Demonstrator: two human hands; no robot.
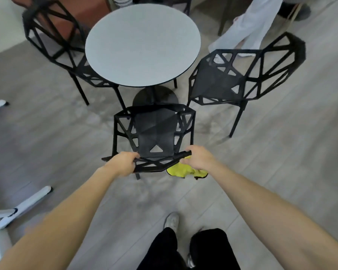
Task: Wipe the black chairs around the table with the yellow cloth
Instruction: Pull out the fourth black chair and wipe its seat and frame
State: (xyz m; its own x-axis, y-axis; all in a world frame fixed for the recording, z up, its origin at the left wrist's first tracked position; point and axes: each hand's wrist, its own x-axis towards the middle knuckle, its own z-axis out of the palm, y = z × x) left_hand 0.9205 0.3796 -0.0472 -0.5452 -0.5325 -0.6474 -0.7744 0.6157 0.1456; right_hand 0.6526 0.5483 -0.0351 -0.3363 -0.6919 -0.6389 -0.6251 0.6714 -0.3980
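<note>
Now both hands' fingers grip the near chair (154, 131) backrest edge, right hand (198, 157) also pinning yellow cloth (183, 170).

Both arms extended forward, near straight. Left hand (123, 164) palm down, fingers curled closed around a bar. Right hand (198, 157) palm down, fingers folded under, clamped too. Hands level, apart, wrists straight.
</note>
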